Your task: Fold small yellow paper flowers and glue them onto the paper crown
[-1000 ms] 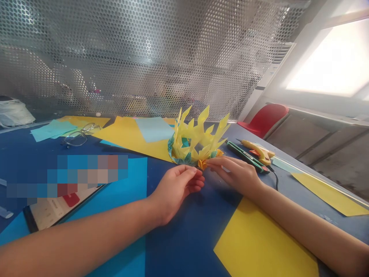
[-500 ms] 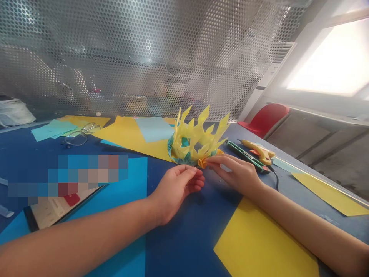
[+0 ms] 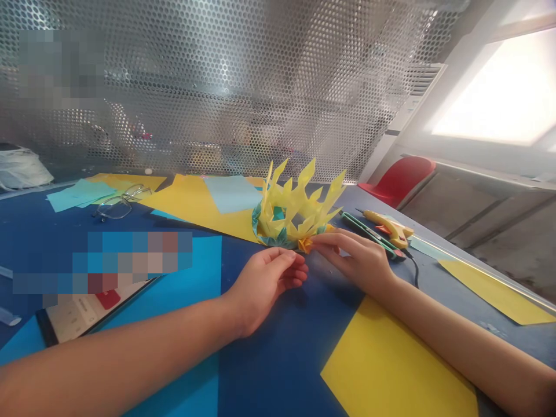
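A spiky yellow paper crown [image 3: 295, 205] with blue-green patches at its base stands on the blue table [image 3: 278, 347]. My right hand [image 3: 358, 260] pinches a small orange-yellow folded piece [image 3: 305, 244] against the crown's near base. Just in front of the crown my left hand [image 3: 264, 284] rests on the table, its fingers loosely curled, with nothing visible in them.
Yellow [image 3: 399, 370] and light blue [image 3: 186, 289] paper sheets lie around. A yellow glue gun [image 3: 388, 227] and a green tool [image 3: 369, 234] sit right of the crown. Glasses [image 3: 119, 205] lie at the back left. A perforated metal screen [image 3: 217, 87] closes the far side. A red chair [image 3: 402, 179] stands beyond the table's right edge.
My right hand has shifted the small folded piece slightly up and closer against the crown's base. My left hand has stayed put.
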The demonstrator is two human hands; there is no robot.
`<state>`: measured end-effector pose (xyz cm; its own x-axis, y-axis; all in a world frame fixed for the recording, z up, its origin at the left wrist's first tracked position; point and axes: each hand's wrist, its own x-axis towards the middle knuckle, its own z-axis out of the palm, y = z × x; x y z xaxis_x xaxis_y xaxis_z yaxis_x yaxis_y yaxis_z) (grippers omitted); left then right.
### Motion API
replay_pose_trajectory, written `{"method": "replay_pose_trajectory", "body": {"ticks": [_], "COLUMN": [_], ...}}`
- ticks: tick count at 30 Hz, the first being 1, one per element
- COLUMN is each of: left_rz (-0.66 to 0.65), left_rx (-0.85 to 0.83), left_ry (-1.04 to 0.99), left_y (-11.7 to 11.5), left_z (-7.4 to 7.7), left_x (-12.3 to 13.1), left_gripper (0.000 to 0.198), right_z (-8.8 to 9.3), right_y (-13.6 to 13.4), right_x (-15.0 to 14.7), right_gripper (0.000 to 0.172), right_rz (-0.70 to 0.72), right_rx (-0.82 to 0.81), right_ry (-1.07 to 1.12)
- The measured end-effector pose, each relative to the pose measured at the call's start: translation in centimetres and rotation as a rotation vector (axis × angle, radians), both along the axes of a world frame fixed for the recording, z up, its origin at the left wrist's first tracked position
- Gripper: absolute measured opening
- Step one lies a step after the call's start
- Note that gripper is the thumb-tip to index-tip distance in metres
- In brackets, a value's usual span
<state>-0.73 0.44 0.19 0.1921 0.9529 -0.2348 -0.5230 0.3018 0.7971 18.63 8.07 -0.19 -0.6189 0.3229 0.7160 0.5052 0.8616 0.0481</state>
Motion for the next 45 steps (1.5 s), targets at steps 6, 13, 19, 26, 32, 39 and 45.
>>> {"method": "replay_pose_trajectory", "body": {"ticks": [6,13,19,26,32,39,45], "left_rz": [0.003,0.002,0.007,0.003,0.005,-0.003,-0.009], "left_rx": [0.001,0.003,-0.001,0.006,0.003,0.006,0.017], "left_ry": [-0.006,-0.011,-0.014,-0.017,-0.022,-0.016,-0.01], "left_y": [-0.1,0.0,-0.1,0.0,0.0,0.0,0.0], "left_z": [0.0,-0.2,0.1,0.0,0.0,0.0,-0.1], "left_x": [0.0,-0.1,0.1,0.0,0.0,-0.1,0.0], "left_gripper": [0.024,0.023,0.025,0.023,0.023,0.025,0.025], "right_z": [-0.4,-0.1,-0.3,-0.2,-0.1,0.4,0.4], "right_y": [0.0,0.1,-0.1,-0.3,-0.2,-0.4,-0.4], "right_x": [0.0,-0.3,-0.4,-0.5,-0.6,-1.1,-1.3], "right_gripper": [0.019,0.016,0.021,0.045,0.052,0.041,0.037], "right_rz": [0.045,0.082,-0.053,-0.208,-0.287,-0.326,-0.326], "right_rx": [0.002,-0.032,-0.11,-0.254,-0.316,-0.374,-0.393], "right_ry": [-0.014,0.001,0.04,-0.003,-0.062,-0.108,-0.102]}}
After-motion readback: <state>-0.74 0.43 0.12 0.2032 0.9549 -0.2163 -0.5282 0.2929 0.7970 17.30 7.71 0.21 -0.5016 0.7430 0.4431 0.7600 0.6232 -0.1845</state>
